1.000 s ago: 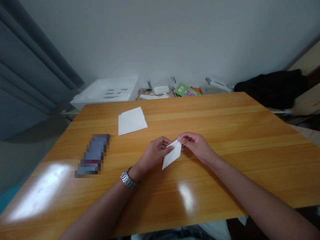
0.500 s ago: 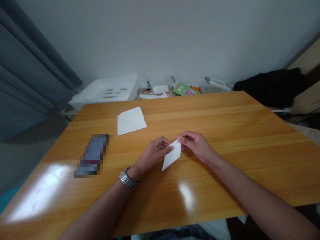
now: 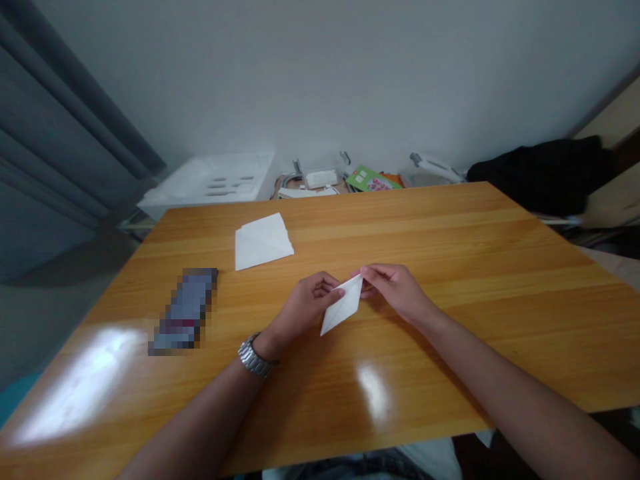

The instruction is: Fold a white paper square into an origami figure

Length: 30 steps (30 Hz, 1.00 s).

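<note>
A small folded white paper (image 3: pixel 343 307), shaped like a narrow kite, is held between both my hands just above the wooden table (image 3: pixel 450 253). My left hand (image 3: pixel 305 308), with a metal watch on its wrist, pinches the paper's left edge. My right hand (image 3: pixel 395 290) pinches its upper tip. The paper's lower point hangs free toward me.
A second folded white sheet (image 3: pixel 263 241) lies farther back on the left. A blurred dark flat object (image 3: pixel 185 310) lies at the left of the table. Behind the table are a white box (image 3: pixel 215 180), a green booklet (image 3: pixel 373 179) and a black cloth (image 3: pixel 545 177).
The folded paper has tilted slightly, its lower point shifting a little left and up. My right hand's fingers moved slightly on the upper tip. Both hands stay in place.
</note>
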Tool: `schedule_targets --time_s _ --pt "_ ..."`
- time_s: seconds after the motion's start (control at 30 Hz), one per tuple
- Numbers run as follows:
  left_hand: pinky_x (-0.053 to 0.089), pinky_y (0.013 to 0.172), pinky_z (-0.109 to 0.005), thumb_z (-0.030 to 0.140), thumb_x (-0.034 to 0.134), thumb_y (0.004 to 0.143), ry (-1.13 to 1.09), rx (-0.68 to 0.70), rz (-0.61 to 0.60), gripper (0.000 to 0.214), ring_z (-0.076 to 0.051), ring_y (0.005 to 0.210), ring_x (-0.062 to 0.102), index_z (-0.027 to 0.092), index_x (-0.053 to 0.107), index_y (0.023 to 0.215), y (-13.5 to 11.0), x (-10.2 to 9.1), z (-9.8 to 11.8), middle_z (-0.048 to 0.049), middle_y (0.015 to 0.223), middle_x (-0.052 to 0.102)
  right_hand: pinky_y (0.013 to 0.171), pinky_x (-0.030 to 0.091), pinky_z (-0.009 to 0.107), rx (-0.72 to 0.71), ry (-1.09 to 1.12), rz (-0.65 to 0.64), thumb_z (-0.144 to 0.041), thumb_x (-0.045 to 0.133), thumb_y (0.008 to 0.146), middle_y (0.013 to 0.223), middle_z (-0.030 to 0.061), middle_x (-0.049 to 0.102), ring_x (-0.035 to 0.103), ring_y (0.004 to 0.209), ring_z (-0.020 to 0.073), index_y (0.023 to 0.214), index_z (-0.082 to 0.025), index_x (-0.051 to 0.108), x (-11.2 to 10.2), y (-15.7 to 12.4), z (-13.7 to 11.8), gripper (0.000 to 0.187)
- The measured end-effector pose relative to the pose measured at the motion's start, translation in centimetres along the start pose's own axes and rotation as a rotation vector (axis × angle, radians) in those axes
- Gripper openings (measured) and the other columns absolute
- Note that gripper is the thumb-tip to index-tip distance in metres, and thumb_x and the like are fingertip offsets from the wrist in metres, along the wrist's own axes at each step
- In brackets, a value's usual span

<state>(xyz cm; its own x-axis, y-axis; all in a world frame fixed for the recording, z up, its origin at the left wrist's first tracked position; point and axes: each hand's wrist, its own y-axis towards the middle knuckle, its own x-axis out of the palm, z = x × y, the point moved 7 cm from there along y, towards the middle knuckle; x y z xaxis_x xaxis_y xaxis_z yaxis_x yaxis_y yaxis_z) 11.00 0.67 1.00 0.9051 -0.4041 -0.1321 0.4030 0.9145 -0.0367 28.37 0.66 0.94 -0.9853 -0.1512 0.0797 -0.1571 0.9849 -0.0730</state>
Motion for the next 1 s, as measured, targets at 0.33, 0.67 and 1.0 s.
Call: schedule_targets --time_s 0.33,0.67,1.0 --pt "0.048 0.066 -0.024 0.045 0.075 0.083 -0.026 0.012 0.028 0.033 -0.014 0.073 0.062 0.014 0.065 0.089 0.1 0.1 -0.1 -0.0029 0.081 0.068 0.065 0.051 0.026 -0.04 -0.042 -0.102 -0.049 0.08 0.078 0.078 0.0015 0.069 0.063 0.072 0.0155 0.083 -0.018 0.07 1.2 -0.2 -0.2 0.033" --pt "0.05 0.069 -0.025 0.045 0.074 0.084 0.011 0.019 0.017 0.032 -0.014 0.075 0.063 0.015 0.065 0.091 -0.2 0.5 0.2 -0.0035 0.084 0.069 0.07 0.047 0.028 -0.089 -0.135 -0.089 -0.048 0.076 0.081 0.082 0.0032 0.07 0.062 0.076 0.0174 0.087 -0.017 0.072 1.2 -0.1 0.0 0.032" --pt "0.05 0.07 -0.025 0.043 0.073 0.086 0.037 0.038 0.019 0.03 -0.015 0.076 0.065 0.014 0.066 0.09 -0.2 0.7 0.3 -0.0048 0.085 0.071 0.063 0.044 0.026 -0.083 -0.179 -0.073 -0.047 0.08 0.078 0.079 0.0022 0.071 0.061 0.07 0.0166 0.089 -0.019 0.073 1.2 -0.3 0.6 0.031"
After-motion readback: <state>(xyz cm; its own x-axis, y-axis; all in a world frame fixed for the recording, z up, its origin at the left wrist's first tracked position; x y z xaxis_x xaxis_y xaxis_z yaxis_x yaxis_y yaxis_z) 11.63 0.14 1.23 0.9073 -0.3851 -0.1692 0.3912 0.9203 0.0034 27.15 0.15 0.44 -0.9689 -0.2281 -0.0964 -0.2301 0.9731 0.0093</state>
